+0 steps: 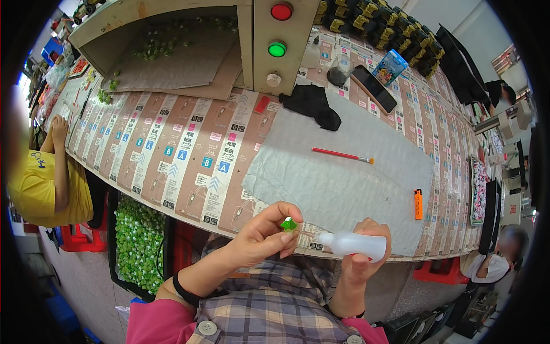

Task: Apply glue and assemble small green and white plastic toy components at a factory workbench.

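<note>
Between the thumb and fingers of my left hand (260,236) is a small green piece (288,225) with a bit of white on it, shaped somewhat like a leaf or flower. My right hand (366,252) is wrapped round a white squeeze bottle (356,245), tipped on its side. Its thin nozzle points left and reaches close to the green piece; whether it touches cannot be made out. Both hands are above the near edge of the table, in front of a grey sheet (332,189). On that sheet lie a red-handled paintbrush (344,155) and a small orange packet (418,204).
A black cloth (312,106), a phone (373,89) and a cup (340,70) sit farther back. Back left stands a machine (281,74) with red and green buttons. Below the table's left edge is a black crate (166,252) of green pieces. Other people sit at left and right.
</note>
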`<state>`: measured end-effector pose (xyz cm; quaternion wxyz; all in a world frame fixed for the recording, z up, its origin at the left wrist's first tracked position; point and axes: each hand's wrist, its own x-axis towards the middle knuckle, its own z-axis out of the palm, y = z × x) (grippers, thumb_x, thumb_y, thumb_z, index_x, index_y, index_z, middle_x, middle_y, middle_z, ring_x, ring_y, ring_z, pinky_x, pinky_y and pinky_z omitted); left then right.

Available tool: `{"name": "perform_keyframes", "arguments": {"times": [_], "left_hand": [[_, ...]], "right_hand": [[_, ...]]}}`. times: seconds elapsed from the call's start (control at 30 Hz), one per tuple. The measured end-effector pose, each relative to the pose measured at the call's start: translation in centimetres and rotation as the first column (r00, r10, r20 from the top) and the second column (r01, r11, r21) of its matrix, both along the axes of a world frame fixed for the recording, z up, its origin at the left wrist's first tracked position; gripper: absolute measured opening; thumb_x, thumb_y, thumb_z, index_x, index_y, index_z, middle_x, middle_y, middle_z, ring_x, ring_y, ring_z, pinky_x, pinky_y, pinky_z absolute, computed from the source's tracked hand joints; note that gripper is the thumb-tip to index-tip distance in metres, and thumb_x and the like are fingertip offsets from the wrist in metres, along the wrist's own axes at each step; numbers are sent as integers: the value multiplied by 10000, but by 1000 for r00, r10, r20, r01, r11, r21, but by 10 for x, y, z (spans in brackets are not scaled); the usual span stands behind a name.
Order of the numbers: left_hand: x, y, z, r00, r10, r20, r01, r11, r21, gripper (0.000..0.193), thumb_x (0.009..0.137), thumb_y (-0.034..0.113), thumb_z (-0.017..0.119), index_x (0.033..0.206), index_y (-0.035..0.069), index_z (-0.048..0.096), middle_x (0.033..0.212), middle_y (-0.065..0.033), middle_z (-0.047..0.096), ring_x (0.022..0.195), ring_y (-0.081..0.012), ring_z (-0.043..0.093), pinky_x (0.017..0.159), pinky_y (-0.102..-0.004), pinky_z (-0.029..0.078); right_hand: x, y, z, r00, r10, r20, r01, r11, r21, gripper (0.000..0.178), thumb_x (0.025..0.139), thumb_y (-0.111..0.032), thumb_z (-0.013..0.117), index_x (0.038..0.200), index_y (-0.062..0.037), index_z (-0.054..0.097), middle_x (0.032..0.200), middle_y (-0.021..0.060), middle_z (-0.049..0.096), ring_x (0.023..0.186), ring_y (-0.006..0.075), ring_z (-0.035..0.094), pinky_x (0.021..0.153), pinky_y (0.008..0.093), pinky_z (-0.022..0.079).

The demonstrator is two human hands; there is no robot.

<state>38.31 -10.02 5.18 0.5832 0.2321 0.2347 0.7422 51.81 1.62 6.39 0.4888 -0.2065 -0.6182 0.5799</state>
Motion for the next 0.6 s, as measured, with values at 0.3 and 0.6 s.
{"name": "perform_keyframes", "arguments": {"times": [0.3, 0.6], "left_hand": [[-1, 1, -2, 1000, 3, 20, -3, 1000, 11, 194, 841, 81, 458, 1019, 80, 380, 703, -21, 343, 574, -85, 324, 501, -227, 339], [-2, -1, -4, 997, -17, 72, 16, 1000, 22, 215, 841, 90, 458, 1042, 86, 381, 705, -26, 340, 579, -101, 329, 501, -231, 339]], "right_hand": [[8, 8, -4, 973, -231, -31, 233, 959, 159, 562, 669, -557, 603, 801, -31, 457, 586, 13, 430, 494, 87, 378, 464, 228, 280], [18, 57, -15, 931, -365, 29, 365, 931, -14, 391, 784, -213, 568, 1070, 17, 435, 828, 78, 524, 692, 126, 501, 608, 231, 399]]}}
